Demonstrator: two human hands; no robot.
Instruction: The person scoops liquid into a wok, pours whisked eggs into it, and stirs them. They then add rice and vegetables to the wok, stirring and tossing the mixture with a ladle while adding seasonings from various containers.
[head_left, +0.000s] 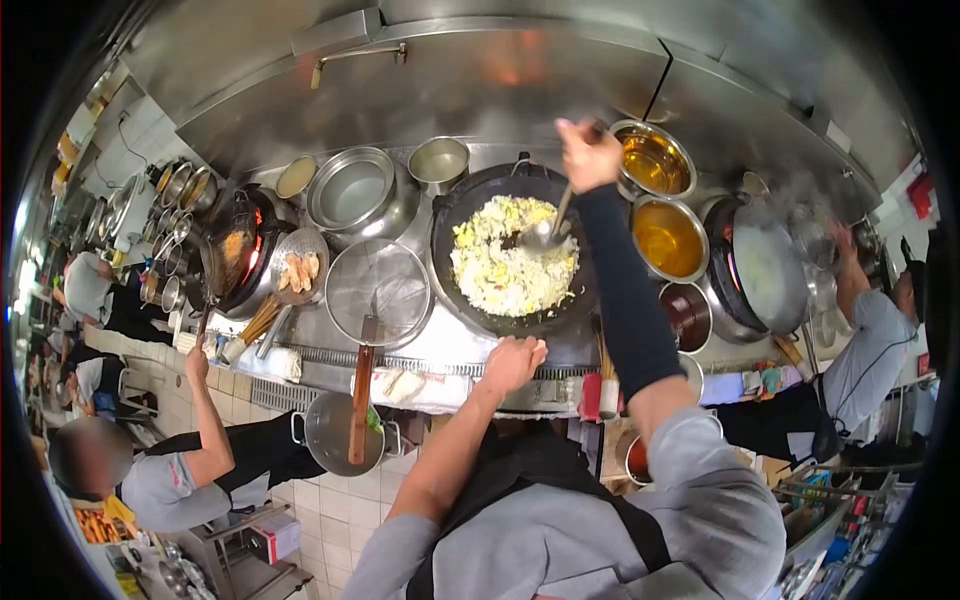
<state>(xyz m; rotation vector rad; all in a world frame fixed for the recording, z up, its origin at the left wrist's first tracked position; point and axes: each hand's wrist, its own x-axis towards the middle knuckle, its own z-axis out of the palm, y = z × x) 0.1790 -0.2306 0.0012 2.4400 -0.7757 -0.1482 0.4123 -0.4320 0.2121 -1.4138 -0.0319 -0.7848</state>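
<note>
A dark wok (448, 285) on the stove in front of me contains fried rice (490, 285) with yellow egg pieces spread through it. My right hand (590, 158) is closed around the handle of a ladle (545, 236), held above the far right of the wok. The ladle's bowl rests among the rice, right of the middle. My left hand (514, 366) is curled closed at the wok's near edge; whatever its fingers hold is hidden. Left of the wok lies a round wire strainer (380, 292) with a wooden handle.
Bowls of amber liquid (670, 240) and dark sauce (685, 312) stand on the right. A large metal pot (350, 190) and a perforated skimmer with food pieces (298, 268) are on the left. Co-workers stand at steaming woks (770, 270) on both sides.
</note>
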